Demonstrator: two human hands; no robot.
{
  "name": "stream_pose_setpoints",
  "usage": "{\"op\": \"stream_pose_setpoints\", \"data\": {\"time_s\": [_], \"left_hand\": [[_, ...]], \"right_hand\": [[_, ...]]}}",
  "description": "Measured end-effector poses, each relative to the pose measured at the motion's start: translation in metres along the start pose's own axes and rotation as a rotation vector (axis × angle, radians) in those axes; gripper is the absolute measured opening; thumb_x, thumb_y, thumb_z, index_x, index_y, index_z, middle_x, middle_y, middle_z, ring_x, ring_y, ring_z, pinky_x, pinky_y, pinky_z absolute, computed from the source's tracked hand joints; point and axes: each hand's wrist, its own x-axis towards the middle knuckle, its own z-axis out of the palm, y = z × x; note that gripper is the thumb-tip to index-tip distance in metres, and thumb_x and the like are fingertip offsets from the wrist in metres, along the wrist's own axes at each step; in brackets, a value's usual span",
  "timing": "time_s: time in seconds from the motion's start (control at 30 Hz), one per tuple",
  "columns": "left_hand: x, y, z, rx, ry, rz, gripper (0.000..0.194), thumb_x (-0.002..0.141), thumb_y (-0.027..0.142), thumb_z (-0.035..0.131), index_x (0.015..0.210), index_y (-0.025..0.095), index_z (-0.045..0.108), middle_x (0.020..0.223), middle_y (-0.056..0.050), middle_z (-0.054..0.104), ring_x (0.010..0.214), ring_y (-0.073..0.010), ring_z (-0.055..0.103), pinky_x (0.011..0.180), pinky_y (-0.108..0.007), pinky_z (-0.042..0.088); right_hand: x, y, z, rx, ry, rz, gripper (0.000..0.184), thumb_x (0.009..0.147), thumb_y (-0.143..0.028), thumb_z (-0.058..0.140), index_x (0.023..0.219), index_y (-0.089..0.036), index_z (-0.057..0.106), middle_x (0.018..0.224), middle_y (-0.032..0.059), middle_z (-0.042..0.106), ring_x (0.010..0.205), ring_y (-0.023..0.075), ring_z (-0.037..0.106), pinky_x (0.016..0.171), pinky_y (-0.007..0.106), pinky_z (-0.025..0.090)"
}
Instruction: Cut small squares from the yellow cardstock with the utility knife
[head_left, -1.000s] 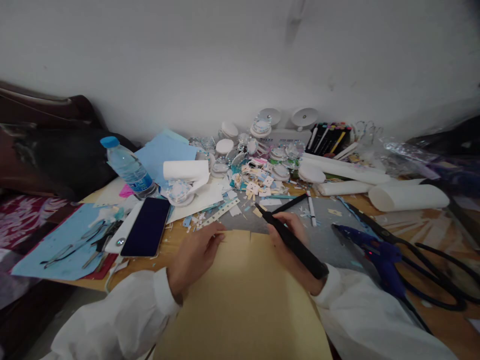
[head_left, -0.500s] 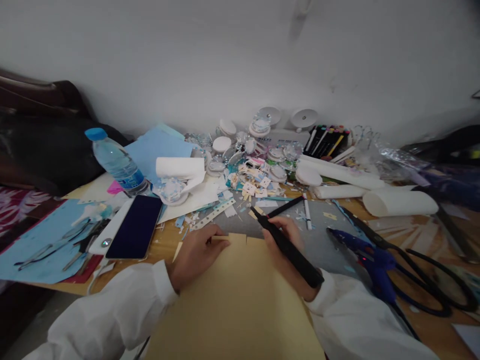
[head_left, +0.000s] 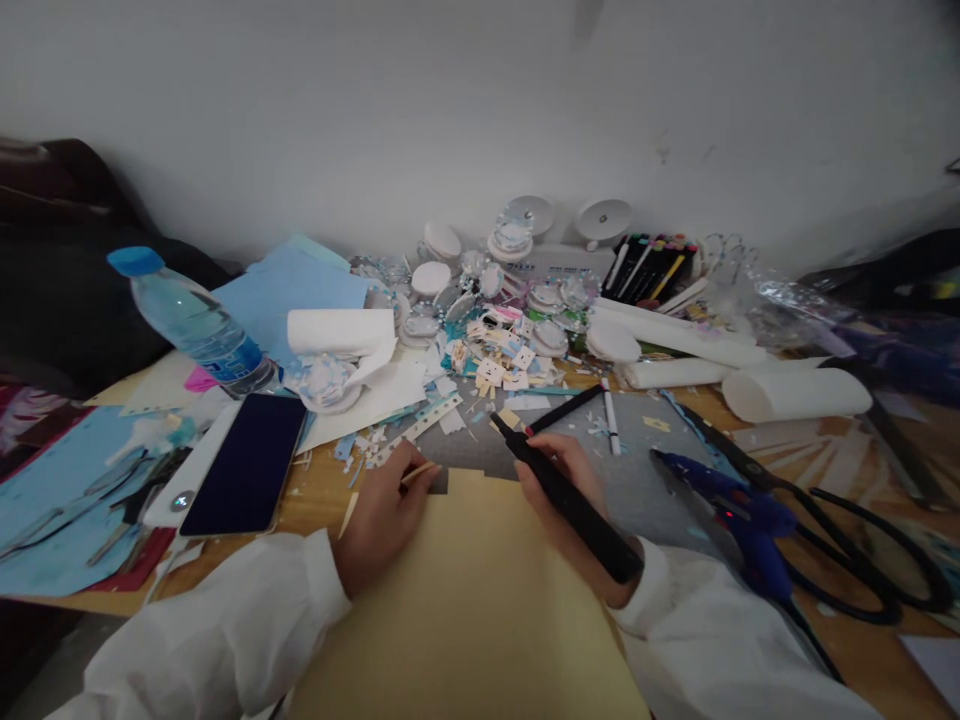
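A large sheet of yellow paper lies in front of me, its far edge notched in steps. Between the thumb and fingers of my left hand is a small yellow paper piece, held at the sheet's far left corner and apart from it. My right hand is closed around a thick black pen-shaped tool with a narrow tip, which points away to the left. That hand rests at the sheet's right side. Whether its hidden fingers also grip the paper, I cannot tell.
Paper scraps and small cut pieces cover the grey mat. A phone and a water bottle stand left. On the right lie a blue glue gun, large black scissors and white rolls. Markers are behind.
My left hand has drawn left and slightly down, with a small paper piece now separate from the sheet. The sheet's far edge has a new step. My right hand has barely moved.
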Motion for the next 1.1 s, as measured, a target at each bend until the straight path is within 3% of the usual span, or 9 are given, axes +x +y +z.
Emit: {"op": "stream_pose_setpoints", "data": {"time_s": [0.2, 0.37, 0.47, 0.8, 1.1], "left_hand": [[0.009, -0.005, -0.006, -0.148, -0.032, -0.027, 0.021, 0.087, 0.040, 0.049, 0.078, 0.021, 0.047, 0.070, 0.003, 0.053, 0.066, -0.0141, 0.050, 0.060, -0.026, 0.039], [0.020, -0.008, -0.031, -0.311, -0.316, -0.020, 0.027, 0.079, 0.044, 0.060, 0.086, 0.019, 0.053, 0.078, 0.000, 0.061, 0.069, -0.0144, 0.058, 0.061, -0.025, 0.046], [0.022, -0.011, -0.043, -0.360, -0.405, -0.018, 0.029, 0.075, 0.043, 0.065, 0.086, 0.018, 0.055, 0.083, -0.002, 0.064, 0.076, -0.0165, 0.061, 0.066, -0.027, 0.049], [0.017, -0.017, -0.044, -0.418, -0.358, -0.074, 0.020, 0.077, 0.037, 0.062, 0.081, 0.020, 0.052, 0.078, 0.001, 0.062, 0.075, -0.0151, 0.061, 0.066, -0.026, 0.047], [0.014, -0.014, -0.045, -0.479, -0.366, -0.130, 0.023, 0.080, 0.041, 0.058, 0.082, 0.021, 0.048, 0.073, 0.002, 0.059, 0.064, -0.0126, 0.057, 0.053, -0.022, 0.042]], "right_hand": [[0.000, 0.002, 0.001, -0.008, 0.015, 0.032, 0.019, 0.078, -0.030, 0.063, 0.094, -0.023, 0.056, 0.080, -0.0003, 0.062, 0.064, 0.0144, 0.056, 0.056, 0.026, 0.045], [0.002, 0.002, 0.001, -0.022, 0.017, 0.066, 0.019, 0.080, -0.032, 0.062, 0.095, -0.022, 0.056, 0.083, 0.0017, 0.063, 0.070, 0.0164, 0.058, 0.061, 0.029, 0.045], [0.004, 0.001, 0.002, -0.022, 0.024, 0.079, 0.018, 0.079, -0.033, 0.062, 0.092, -0.022, 0.057, 0.082, 0.0020, 0.063, 0.071, 0.0177, 0.059, 0.062, 0.030, 0.045], [0.006, -0.007, 0.000, -0.033, -0.020, 0.120, 0.018, 0.080, -0.034, 0.061, 0.093, -0.022, 0.057, 0.085, 0.0032, 0.064, 0.078, 0.0196, 0.060, 0.065, 0.032, 0.048], [0.006, 0.001, -0.001, -0.044, -0.066, 0.139, 0.020, 0.082, -0.036, 0.061, 0.096, -0.022, 0.057, 0.093, 0.0051, 0.064, 0.084, 0.0207, 0.060, 0.069, 0.033, 0.049]]}}
